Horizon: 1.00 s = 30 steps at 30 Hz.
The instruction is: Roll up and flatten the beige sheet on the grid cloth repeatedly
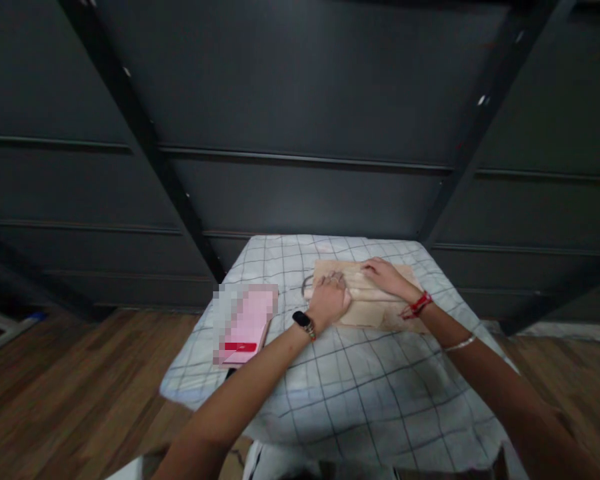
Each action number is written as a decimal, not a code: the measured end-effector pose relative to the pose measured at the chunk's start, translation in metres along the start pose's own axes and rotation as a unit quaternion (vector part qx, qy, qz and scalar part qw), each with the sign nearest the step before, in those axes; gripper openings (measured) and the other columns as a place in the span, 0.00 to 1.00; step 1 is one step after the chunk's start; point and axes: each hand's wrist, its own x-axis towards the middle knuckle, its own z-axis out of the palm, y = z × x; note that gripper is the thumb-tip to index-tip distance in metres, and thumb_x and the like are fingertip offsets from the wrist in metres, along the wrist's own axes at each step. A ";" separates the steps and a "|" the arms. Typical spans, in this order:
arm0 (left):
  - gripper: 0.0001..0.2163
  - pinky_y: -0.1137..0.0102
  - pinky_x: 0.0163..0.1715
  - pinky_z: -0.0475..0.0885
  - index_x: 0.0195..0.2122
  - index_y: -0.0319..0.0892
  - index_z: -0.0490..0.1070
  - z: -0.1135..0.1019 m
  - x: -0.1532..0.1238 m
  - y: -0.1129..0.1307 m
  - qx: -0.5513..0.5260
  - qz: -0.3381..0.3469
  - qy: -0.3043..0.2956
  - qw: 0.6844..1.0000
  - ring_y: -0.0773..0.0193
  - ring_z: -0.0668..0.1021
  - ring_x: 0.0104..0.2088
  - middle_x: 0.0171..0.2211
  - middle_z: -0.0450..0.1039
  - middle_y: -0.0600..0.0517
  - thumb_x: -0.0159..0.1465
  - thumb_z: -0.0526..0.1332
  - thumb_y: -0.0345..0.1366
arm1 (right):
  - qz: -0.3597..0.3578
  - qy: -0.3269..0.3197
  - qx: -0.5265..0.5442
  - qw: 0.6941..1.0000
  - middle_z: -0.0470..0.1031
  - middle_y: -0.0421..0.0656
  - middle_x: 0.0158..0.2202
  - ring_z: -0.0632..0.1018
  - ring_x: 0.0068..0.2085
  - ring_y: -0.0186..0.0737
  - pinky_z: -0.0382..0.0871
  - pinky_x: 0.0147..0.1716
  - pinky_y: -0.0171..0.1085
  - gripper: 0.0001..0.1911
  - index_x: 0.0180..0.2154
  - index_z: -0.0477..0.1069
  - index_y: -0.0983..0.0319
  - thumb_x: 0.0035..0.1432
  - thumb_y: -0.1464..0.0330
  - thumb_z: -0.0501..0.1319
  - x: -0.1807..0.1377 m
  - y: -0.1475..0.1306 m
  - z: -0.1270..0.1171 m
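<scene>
A beige sheet (367,315), seemingly cloth, lies on a checked cover. Pale raised folds or a roll (375,294) run across its middle; which of the two I cannot tell. Over the left end of these folds rests my left hand (331,296), open, its fingers stretched away from me. My right hand (386,276) lies across the far right part of the sheet, fingers loosely bent and pointing left, with no clear grip on anything. A thin grey loop (305,287) sticks out past the sheet's left edge, partly hidden by my left hand.
The white checked cover (370,387) drapes over a small table. A pink box-like item (253,320), partly pixelated, with a red strip, lies at the left. Behind the table stands a dark panelled wall (300,193). Wooden floor (140,373) shows on both sides.
</scene>
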 end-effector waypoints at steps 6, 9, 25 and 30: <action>0.18 0.61 0.53 0.64 0.53 0.38 0.66 0.001 0.016 -0.010 -0.009 -0.001 -0.004 1.000 0.55 0.68 0.56 0.55 0.67 0.43 0.69 0.45 0.40 | -0.040 -0.066 -0.100 0.992 0.76 0.49 0.45 0.75 0.46 0.47 0.69 0.46 0.43 0.15 0.48 0.70 0.61 0.60 0.66 0.59 -0.058 -0.004 0.003; 0.17 0.62 0.48 0.68 0.51 0.42 0.66 -0.005 0.018 -0.016 -0.013 -0.005 -0.014 1.000 0.57 0.72 0.50 0.52 0.67 0.45 0.70 0.44 0.41 | -0.021 -0.052 -0.164 0.985 0.75 0.51 0.46 0.75 0.46 0.48 0.69 0.46 0.43 0.17 0.51 0.69 0.62 0.60 0.65 0.59 -0.064 -0.005 -0.003; 0.22 0.53 0.60 0.53 0.61 0.43 0.60 0.011 0.088 -0.041 -0.013 0.012 -0.122 0.992 0.55 0.58 0.63 0.63 0.58 0.46 0.68 0.43 0.39 | -0.003 -0.025 -0.137 0.990 0.73 0.51 0.51 0.71 0.53 0.46 0.62 0.55 0.47 0.21 0.54 0.68 0.64 0.68 0.66 0.44 -0.013 0.027 0.013; 0.23 0.56 0.62 0.49 0.64 0.41 0.54 0.007 0.095 -0.043 -0.036 0.058 -0.163 0.984 0.56 0.55 0.65 0.65 0.53 0.46 0.68 0.41 0.38 | 0.011 -0.034 -0.142 0.989 0.65 0.48 0.60 0.63 0.61 0.47 0.58 0.58 0.50 0.24 0.61 0.59 0.61 0.68 0.65 0.41 -0.020 0.026 0.018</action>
